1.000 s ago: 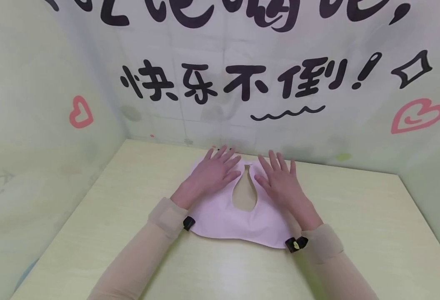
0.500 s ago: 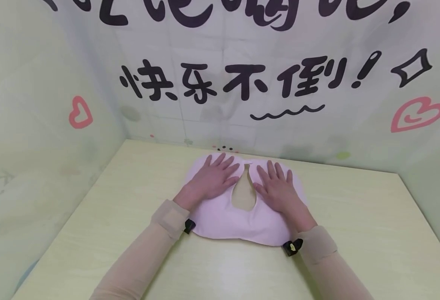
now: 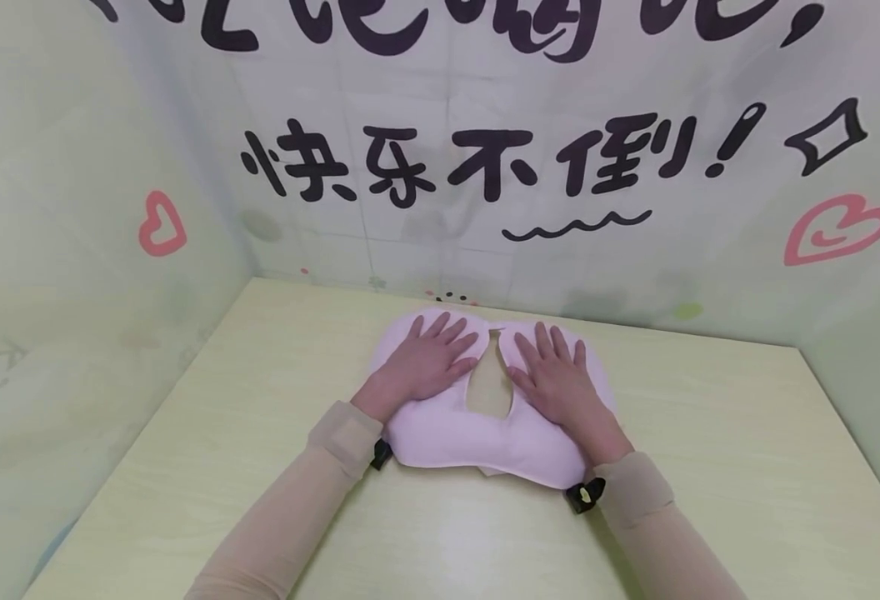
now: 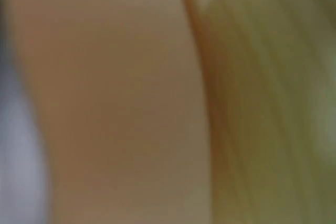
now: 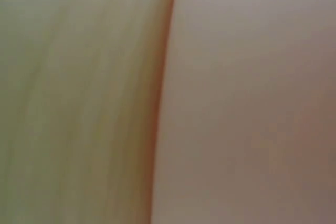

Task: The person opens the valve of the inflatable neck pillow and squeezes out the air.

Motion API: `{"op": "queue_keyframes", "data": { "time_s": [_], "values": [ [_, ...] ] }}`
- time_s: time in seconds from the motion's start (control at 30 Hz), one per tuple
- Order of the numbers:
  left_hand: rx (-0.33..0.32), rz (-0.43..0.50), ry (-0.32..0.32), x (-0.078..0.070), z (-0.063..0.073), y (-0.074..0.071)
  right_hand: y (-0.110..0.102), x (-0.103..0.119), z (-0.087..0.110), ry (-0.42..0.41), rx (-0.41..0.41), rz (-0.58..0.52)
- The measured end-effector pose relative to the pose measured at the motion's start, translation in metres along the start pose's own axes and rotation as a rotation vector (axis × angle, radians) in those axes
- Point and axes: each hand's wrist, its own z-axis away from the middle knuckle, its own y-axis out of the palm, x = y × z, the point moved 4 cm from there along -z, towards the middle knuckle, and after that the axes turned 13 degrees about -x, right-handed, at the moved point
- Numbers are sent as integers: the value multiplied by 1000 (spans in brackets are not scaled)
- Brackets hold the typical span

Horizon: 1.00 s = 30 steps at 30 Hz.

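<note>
In the head view a pink U-shaped neck pillow (image 3: pixel 447 442) lies on the wooden table, its two arms pointing to the back wall around a teardrop gap. My left hand (image 3: pixel 425 362) rests flat on its left arm, fingers spread and straight. On the right arm of the pillow my right hand (image 3: pixel 556 375) lies the same way, thumb near the gap. A small pale corner, perhaps a tag (image 3: pixel 490 472), shows under the front edge. Both wrist views are blurred close-ups of a smooth pale surface beside wood grain; no fingers show there.
The pale wooden table (image 3: pixel 260 433) ends at a back wall sheet (image 3: pixel 410 258) printed with dark characters and hearts. Similar sheets hang at left and right. Each wrist carries a band with a small black camera (image 3: pixel 582 496).
Both hands have come slightly nearer from the back edge onto the pillow's arms. The pillow looks puffier, its gap has narrowed, and a pale corner now shows at its front.
</note>
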Motion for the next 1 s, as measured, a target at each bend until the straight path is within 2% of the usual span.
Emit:
{"op": "queue_keyframes", "data": {
  "time_s": [0.27, 0.8, 0.9, 1.0],
  "values": [
    [11, 2, -2, -1, 2, 0, 4, 0, 1, 12, 34, -12],
    [4, 20, -9, -2, 1, -3, 1, 2, 1, 13, 41, -7],
    [2, 39, -15, -3, 3, -3, -2, 2, 3, 22, 53, -19],
    [-2, 59, -24, -4, 6, -4, -11, 2, 5, 24, 32, -25]
  ]
}}
